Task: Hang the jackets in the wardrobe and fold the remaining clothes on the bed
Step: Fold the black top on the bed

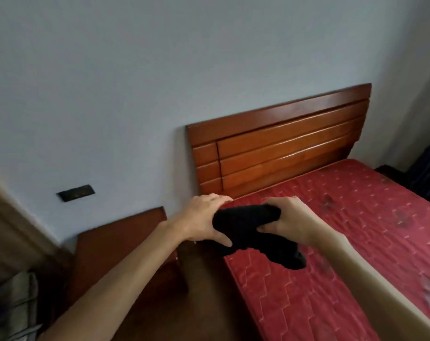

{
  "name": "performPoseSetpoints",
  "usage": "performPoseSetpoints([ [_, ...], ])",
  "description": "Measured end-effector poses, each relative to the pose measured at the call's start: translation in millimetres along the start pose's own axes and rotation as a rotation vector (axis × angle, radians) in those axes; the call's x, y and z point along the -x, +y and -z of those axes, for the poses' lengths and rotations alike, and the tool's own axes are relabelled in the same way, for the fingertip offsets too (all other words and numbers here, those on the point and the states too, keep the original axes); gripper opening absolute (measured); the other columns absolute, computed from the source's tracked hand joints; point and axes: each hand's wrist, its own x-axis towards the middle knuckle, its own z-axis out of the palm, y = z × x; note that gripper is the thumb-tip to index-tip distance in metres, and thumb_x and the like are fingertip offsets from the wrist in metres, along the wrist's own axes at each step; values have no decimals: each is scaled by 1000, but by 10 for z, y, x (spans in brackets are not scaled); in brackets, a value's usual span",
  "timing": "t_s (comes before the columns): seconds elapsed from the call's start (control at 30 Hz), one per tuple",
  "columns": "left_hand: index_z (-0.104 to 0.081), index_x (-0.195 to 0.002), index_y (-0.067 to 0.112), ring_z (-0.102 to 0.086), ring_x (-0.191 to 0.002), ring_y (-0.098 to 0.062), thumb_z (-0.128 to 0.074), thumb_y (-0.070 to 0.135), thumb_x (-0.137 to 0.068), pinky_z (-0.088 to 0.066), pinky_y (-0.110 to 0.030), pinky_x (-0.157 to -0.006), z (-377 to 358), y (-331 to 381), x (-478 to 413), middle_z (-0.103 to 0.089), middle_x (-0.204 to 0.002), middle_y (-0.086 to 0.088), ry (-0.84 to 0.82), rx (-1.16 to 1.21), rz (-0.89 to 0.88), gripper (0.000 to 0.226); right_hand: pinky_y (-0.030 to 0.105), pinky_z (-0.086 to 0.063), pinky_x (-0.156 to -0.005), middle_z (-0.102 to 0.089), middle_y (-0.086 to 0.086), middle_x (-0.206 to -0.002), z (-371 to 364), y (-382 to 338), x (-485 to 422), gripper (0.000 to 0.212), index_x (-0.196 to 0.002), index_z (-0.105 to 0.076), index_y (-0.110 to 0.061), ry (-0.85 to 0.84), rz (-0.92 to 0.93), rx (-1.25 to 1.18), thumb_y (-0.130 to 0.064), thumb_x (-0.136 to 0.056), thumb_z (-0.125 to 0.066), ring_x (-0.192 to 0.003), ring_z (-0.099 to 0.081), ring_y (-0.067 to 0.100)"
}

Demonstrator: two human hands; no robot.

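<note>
Red quilted bed (356, 230) carried nothing else in view. A black garment (248, 227) was bunched just above the bed's left edge, with the left grip (204, 217) and the right grip (287, 217) each clenched on one end. Risk: the loose tail drooped at the bed's edge, so a slackened grip could have dropped it off the bed or undone the fold.

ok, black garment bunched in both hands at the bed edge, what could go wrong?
The black garment hangs over the mattress edge; if released, it may slip to the floor beside the nightstand. It is bunched between the left hand and right hand, so folding now may trap creases.
</note>
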Motion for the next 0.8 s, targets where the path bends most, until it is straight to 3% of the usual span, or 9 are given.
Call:
performPoseSetpoints([
  [0.07,-41,-144,33,-47,-131,-8,-72,77,-57,-40,-33,-109,-38,-204,123,-52,-143,12,54,56,-36,103,30,-54,-73,-68,-14,-85,-130,-419,-415,30,-98,-67,-34,-61,119,103,-44,-70,-75,-83,-65,7],
  [0.17,-57,-120,28,-63,-103,-9,-82,55,-69,-52,-32,-84,-27,-642,255,-68,-115,10,175,250,58,64,33,-54,-74,-69,-11,-88,-342,-945,-970,32,-100,-67,-31,-157,293,197,-45,-72,-73,-85,-64,12],
  [0.27,-59,-94,37,-61,-79,-3,-78,53,-77,-50,-28,-72,52,-1260,449,-66,-89,13,244,338,199,30,33,-52,-75,-70,-9,-90,-495,-1284,-1513,32,-102,-68,-30,-224,412,255,-45,-74,-73,-87,-64,13],
  [0.4,-61,-109,27,-65,-91,-6,-68,46,-90,-55,-34,-81,45,-1978,673,-69,-102,8,332,451,346,28,30,-52,-76,-68,-14,-91,-686,-1666,-2282,31,-104,-68,-33,-350,517,214,-44,-76,-77,-86,-62,10],
  [0.53,-58,-122,28,-63,-106,-4,-64,38,-94,-52,-30,-93,84,-2473,783,-67,-115,10,399,547,524,30,32,-53,-78,-69,-12,-90,-959,-2094,-3084,33,-101,-68,-34,-439,657,176,-42,-72,-81,-86,-63,9],
  [0.6,-56,-131,26,-61,-115,-6,-62,36,-96,-51,-36,-100,158,-2656,900,-66,-124,8,439,646,634,37,26,-53,-77,-69,-14,-88,-1101,-2332,-3436,32,-97,-67,-36,-512,711,71,-36,-70,-84,-84,-64,4],
  [0.67,-55,-136,26,-60,-120,-7,-62,30,-97,-49,-35,-104,266,-2796,1080,-65,-129,7,534,788,731,39,20,-53,-78,-71,-13,-92,-1255,-2589,-3689,39,-103,-67,-36,-631,700,-186,-26,-71,-87,-88,-66,1],
  [0.73,-57,-131,29,-61,-119,-6,-61,24,-98,-50,-28,-101,437,-2847,1282,-68,-125,11,661,909,827,34,26,-56,-82,-74,-7,-100,-1458,-2827,-3851,46,-114,-68,-32,-746,625,-510,-18,-74,-86,-94,-70,7],
  [0.8,-61,-119,36,-65,-110,-2,-58,30,-97,-51,-20,-93,582,-2898,1482,-72,-112,19,763,991,935,22,36,-57,-85,-75,5,-105,-1734,-3055,-3930,34,-114,-71,-16,-930,469,-774,-18,-81,-79,-98,-72,21],
])
